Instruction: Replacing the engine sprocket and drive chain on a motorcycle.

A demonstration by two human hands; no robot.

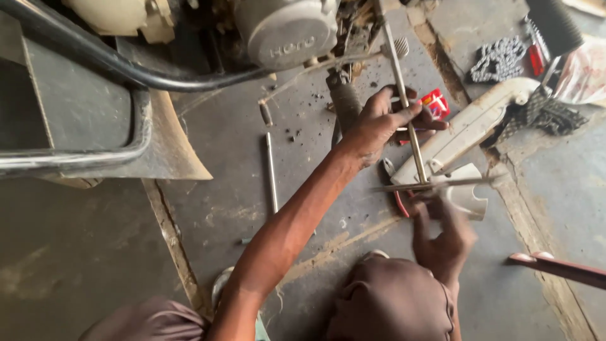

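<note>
My left hand (382, 123) is closed around the long steel shaft of a T-handle wrench (410, 136). The shaft runs from the motorcycle engine (287, 31) at the top down toward me. My right hand (445, 233) is blurred with motion and its fingers grip the wrench's cross bar (464, 182) at the near end. The wrench's far tip is hidden among the engine parts. A black rubber footrest (344, 104) sticks out just left of my left hand.
On the concrete floor lie a loose thin metal rod (271, 170), red-handled pliers (398, 197), a small red box (437, 101), a white chain cover (470, 129) and a drive chain (499, 58). A black frame tube (95, 57) crosses the upper left. My knee (391, 303) is below.
</note>
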